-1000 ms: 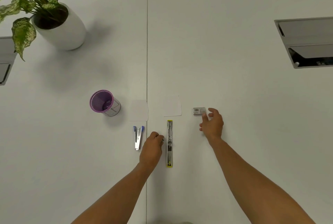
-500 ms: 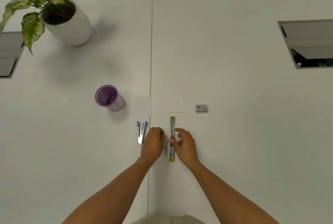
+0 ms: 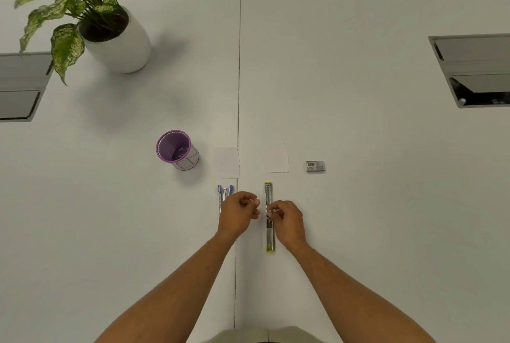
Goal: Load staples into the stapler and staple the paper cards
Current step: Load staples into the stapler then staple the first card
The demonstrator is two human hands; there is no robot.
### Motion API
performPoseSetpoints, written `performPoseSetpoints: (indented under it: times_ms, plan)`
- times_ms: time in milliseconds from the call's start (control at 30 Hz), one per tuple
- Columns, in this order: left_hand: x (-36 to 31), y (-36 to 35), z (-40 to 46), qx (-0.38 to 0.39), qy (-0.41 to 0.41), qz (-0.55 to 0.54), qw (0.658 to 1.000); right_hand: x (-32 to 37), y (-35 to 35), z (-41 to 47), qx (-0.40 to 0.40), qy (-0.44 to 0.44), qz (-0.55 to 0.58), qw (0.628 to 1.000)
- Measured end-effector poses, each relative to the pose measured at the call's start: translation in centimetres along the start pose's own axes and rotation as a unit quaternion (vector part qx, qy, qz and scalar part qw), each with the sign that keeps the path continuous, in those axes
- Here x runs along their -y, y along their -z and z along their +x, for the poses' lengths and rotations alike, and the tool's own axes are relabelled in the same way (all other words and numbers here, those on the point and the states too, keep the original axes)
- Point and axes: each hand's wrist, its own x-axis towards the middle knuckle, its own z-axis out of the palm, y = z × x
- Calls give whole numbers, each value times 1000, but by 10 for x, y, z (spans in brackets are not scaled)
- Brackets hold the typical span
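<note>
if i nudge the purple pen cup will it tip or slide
Probably tips or slides easily: the purple pen cup stands upright, tall for its base, looks nearly empty, so likely light. The white table looks smooth. If toppled, its round wall could roll.

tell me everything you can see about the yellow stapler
The stapler lies opened out flat on the white table, a long, thin strip running away from the person. Its metal channel faces up, with yellow plastic at both ends. The right hand pinches at its middle; the left hand hovers beside it.

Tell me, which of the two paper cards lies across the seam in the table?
The left card, beside the purple cup; its right edge crosses the seam. The right card lies clear of it.
</note>
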Motion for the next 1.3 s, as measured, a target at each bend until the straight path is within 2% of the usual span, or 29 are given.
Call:
performPoseSetpoints:
  times_ms: [133,233,300,533,667,867,1133,1300]
  plan:
    - [-5,2,0,6,5,-42,999,2,5,-4,41,-21,103,994]
    - [-14,3,1,10,1,-61,998,9,11,-9,91,-58,204,973]
    - [-21,4,3,9,-8,-73,997,13,13,-13,97,-62,222,968]
    - [-37,-1,0,-18,-70,-6,997,26,21,-22,77,-44,213,973]
    - [-43,-3,-4,6,-59,-48,997,36,22,-26,73,-27,190,979]
    - [-47,-4,-10,-7,-73,-38,997,43,23,-33,68,-14,179,981]
    - [-52,-4,-14,-29,-128,63,989,44,26,-38,51,-15,169,984]
    - [-50,-4,-14,-37,-105,14,994,48,28,-38,40,-12,166,985]
